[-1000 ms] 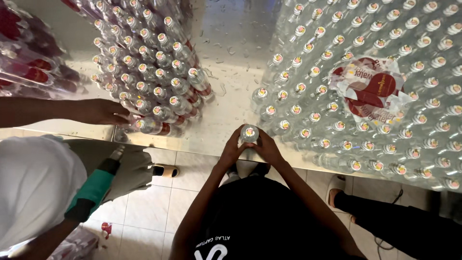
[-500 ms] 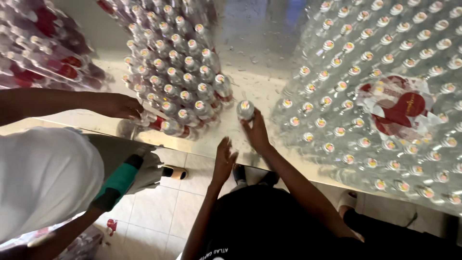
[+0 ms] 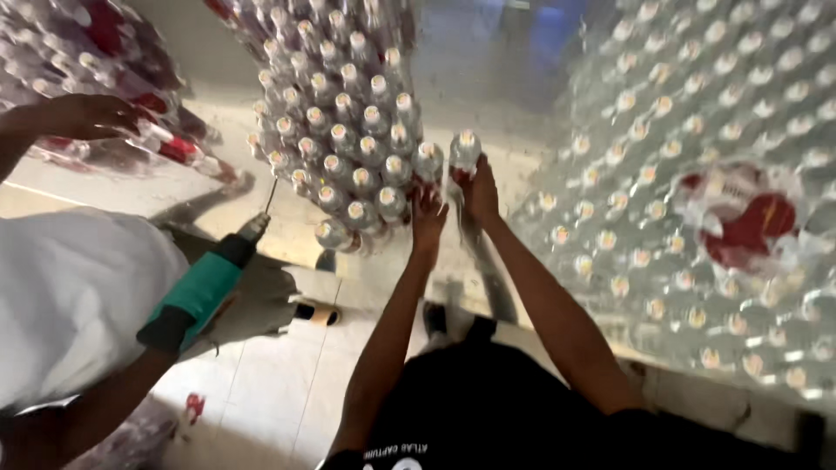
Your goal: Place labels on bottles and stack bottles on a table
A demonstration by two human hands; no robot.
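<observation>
At the cluster edge, right hand grips a bottle; left hand fingers spread against neighbours; not yet joined.

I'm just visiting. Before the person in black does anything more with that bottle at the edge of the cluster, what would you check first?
1. Right hand on the single bottle: ok, it grips below the cap.
2. Left hand at the bottle cluster: ok, it touches the nearest bottles.
3. Bottle upright: ok, cap faces the camera.
4. Cap sealed: cannot tell.
5. Co-worker's tool clear of both hands: ok, it is apart, to the left.
6. Table space beside the cluster: ok, bare surface shows.
</observation>
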